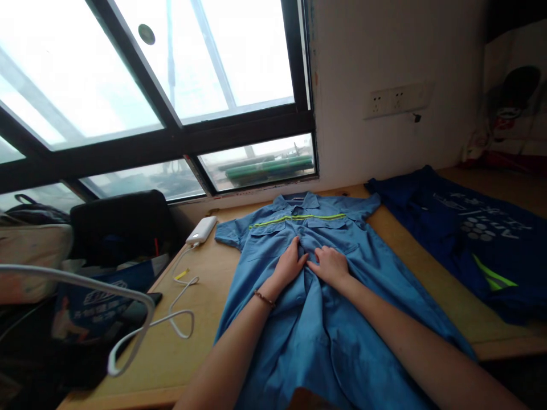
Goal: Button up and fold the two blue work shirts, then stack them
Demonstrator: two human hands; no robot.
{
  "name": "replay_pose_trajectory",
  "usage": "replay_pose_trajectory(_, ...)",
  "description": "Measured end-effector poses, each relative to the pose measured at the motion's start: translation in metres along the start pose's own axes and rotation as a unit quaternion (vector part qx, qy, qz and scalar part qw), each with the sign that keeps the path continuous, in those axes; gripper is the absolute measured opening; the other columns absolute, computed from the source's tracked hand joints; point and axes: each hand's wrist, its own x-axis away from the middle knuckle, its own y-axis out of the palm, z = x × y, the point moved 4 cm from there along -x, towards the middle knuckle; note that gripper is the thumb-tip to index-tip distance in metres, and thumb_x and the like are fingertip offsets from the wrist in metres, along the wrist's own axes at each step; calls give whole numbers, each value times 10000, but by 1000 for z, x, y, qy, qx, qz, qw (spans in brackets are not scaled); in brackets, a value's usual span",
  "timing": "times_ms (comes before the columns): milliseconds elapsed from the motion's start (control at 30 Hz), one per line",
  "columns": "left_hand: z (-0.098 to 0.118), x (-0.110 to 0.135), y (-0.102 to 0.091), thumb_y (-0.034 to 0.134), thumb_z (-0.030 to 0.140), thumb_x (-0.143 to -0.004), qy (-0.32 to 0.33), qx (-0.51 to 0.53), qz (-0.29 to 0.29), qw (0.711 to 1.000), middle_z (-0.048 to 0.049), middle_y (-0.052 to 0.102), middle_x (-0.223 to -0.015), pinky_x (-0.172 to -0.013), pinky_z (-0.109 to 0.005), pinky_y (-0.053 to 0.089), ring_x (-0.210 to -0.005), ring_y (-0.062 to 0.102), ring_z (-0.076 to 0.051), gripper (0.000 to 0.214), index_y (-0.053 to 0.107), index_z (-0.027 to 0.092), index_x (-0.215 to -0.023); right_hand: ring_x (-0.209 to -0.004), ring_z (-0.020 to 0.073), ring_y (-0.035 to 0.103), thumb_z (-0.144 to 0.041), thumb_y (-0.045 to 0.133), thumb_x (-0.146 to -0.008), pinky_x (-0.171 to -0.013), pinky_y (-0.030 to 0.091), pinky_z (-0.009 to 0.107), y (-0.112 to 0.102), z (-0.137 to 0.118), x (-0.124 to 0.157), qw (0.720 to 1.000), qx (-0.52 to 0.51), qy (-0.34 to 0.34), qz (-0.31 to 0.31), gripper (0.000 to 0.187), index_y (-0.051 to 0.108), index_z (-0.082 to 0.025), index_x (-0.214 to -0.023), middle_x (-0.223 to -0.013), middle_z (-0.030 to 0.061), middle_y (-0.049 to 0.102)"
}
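White cable, then rumpled blue shirt, short-sleeved, yellow-striped chest.

Left hand, right hand on blue shirt front, maybe pinching cloth; shirt on table, white power bank near sleeve.

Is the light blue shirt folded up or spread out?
Spread out: the shirt lies on the table, a sleeve out to each side, collar at the far end.

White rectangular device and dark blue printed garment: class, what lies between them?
The head view shows a light blue cloth shirt there, spread on the wooden table.
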Motion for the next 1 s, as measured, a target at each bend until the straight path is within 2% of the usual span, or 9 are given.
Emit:
replay_pose_trajectory(200,14,8,-14,598,295,-695,17,-63,9,998,-68,580,-864,-744,-310,418,-822,538,-194,205,571,159,-846,-776,197,553,-398,572,-653,-600,356,259,-3,4,-3,998,-46,3,-35,268,604,-178,-802,-822,68,616)
replay_pose_trajectory(367,9,4,-16,584,389,-692,-7,12,-134,991,-20,578,-659,-555,-227,370,-597,496,-128,247,620,148,-727,-615,142,543,-294,616,-605,-525,342,227,4,17,-10,964,-248,59,-80,136,618,-163,-640,-610,7,593)
replay_pose_trajectory(433,2,5,-17,620,372,-653,-18,68,-206,976,-9,579,-647,-532,-211,360,-579,488,-116,258,637,141,-767,-562,129,535,-296,659,-582,-501,362,219,6,20,-11,903,-402,88,-123,163,624,-144,-629,-559,-1,576)
replay_pose_trajectory(500,-6,5,-18,660,332,-604,-40,106,-239,964,5,564,-621,-517,-199,356,-560,477,-105,266,640,133,-780,-540,127,547,-288,677,-592,-495,403,223,6,18,-8,806,-555,115,-169,191,643,-125,-686,-571,15,596)
replay_pose_trajectory(600,-14,4,-19,685,297,-560,-76,107,-219,967,22,538,-570,-490,-191,342,-526,460,-92,235,631,130,-715,-598,139,597,-225,642,-654,-565,475,244,3,10,-3,661,-700,140,-231,201,653,-112,-819,-682,54,651)
replay_pose_trajectory(700,-13,5,-19,683,304,-566,-115,101,-203,967,19,537,-529,-459,-193,333,-480,462,-85,200,603,130,-622,-673,143,627,-156,577,-709,-649,501,252,5,5,1,584,-751,164,-262,186,647,-99,-872,-753,71,674)
replay_pose_trajectory(767,-9,8,-18,672,310,-595,-170,144,-215,951,8,548,-509,-452,-200,361,-454,486,-92,206,576,127,-603,-676,137,632,-121,551,-723,-664,504,238,9,4,1,572,-756,183,-260,171,650,-88,-859,-747,74,679)
replay_pose_trajectory(867,-1,14,-15,670,287,-631,-261,293,-235,889,-43,618,-580,-518,-244,458,-531,590,-145,210,535,129,-664,-662,131,634,-103,539,-729,-660,505,225,16,5,1,575,-753,190,-258,166,657,-86,-845,-753,77,685)
replay_pose_trajectory(1000,9,18,-15,698,200,-627,-284,442,-234,818,-91,663,-700,-655,-286,512,-712,648,-203,222,507,137,-722,-649,135,633,-104,541,-728,-653,507,230,20,5,1,582,-751,176,-256,166,663,-81,-839,-758,80,686)
